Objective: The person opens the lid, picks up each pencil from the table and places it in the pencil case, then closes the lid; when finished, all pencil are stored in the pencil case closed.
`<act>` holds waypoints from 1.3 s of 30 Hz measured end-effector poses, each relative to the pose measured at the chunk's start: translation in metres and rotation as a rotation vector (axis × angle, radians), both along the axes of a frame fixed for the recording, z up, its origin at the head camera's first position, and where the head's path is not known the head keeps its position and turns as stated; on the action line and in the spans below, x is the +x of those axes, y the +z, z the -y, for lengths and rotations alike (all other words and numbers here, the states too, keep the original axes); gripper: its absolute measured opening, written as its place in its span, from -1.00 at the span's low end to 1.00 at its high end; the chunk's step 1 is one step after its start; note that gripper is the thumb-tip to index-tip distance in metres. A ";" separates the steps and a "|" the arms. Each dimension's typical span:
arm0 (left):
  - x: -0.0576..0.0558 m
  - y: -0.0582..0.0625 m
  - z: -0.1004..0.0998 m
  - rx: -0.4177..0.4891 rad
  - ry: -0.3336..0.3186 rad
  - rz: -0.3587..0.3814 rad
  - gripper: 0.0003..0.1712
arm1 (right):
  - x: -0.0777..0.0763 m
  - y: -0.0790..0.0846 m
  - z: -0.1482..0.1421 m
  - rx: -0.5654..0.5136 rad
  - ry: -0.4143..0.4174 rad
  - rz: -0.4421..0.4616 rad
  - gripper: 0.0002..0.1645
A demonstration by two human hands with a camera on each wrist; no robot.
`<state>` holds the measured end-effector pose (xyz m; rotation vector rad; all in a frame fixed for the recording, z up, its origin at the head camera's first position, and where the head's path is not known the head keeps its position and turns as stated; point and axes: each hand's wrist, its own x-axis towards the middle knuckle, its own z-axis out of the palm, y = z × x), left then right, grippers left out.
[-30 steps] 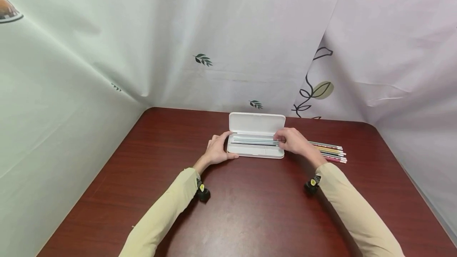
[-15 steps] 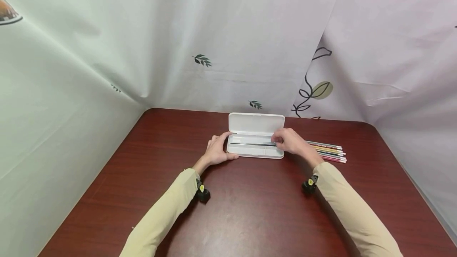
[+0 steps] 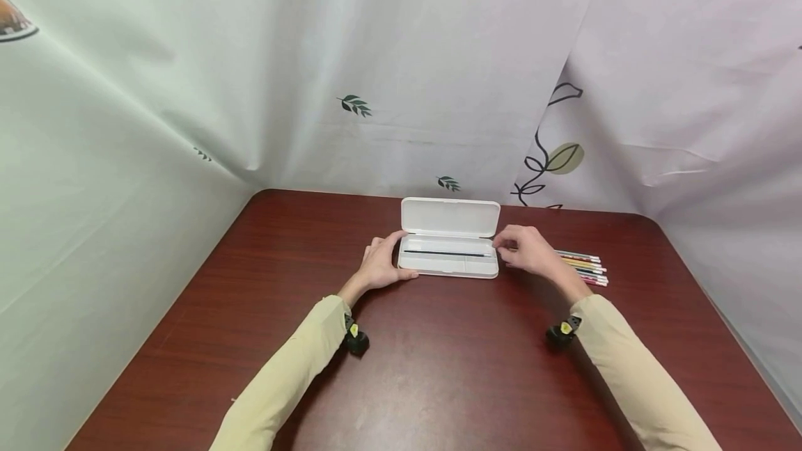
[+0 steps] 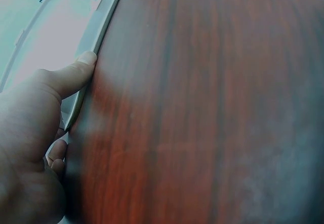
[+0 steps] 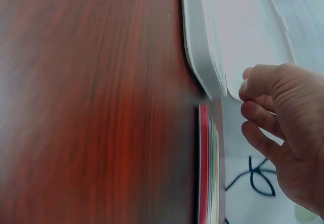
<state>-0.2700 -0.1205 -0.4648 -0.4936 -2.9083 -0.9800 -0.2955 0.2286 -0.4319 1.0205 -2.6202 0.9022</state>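
Observation:
A white pencil case (image 3: 432, 266) lies with its lid (image 3: 451, 218) raised at the back of the table. Inside it, a dark pencil (image 3: 445, 252) lies lengthwise. My left hand (image 3: 379, 263) grips the case's left end, its thumb (image 4: 81, 74) along the front edge. Just off the right end of the case, my right hand (image 3: 526, 250) hovers with loosely curled fingers. Nothing shows between its thumb and fingertips in the right wrist view. Beneath and beyond this hand lies a row of several colored pencils (image 3: 583, 266), partly hidden by the wrist.
The dark red-brown wooden table (image 3: 426, 367) spreads out in front of the case. Behind it hangs a pale printed cloth (image 3: 401, 138), which also runs along both sides. Each wrist wears a small black camera (image 3: 357, 341).
The pale pencil my right hand was moving inside the case has been let go. That hand has shifted right, off the case's end. My left hand stays put.

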 end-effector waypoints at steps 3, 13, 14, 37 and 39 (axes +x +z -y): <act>-0.001 0.000 0.000 0.002 -0.003 -0.005 0.09 | 0.007 -0.003 -0.017 -0.030 -0.016 -0.048 -0.80; -0.001 0.003 0.001 0.003 0.008 0.000 0.09 | 0.044 -0.002 -0.087 0.079 -0.175 -0.039 -0.76; -0.001 0.004 0.001 0.004 0.007 -0.002 0.09 | 0.048 -0.002 -0.092 0.080 -0.180 -0.041 -0.76; 0.000 -0.001 0.000 0.007 0.001 -0.017 0.08 | 0.066 -0.016 -0.135 0.131 -0.245 -0.072 -0.70; 0.000 -0.001 0.000 0.008 0.000 -0.014 0.08 | 0.065 -0.016 -0.135 0.145 -0.237 -0.074 -0.71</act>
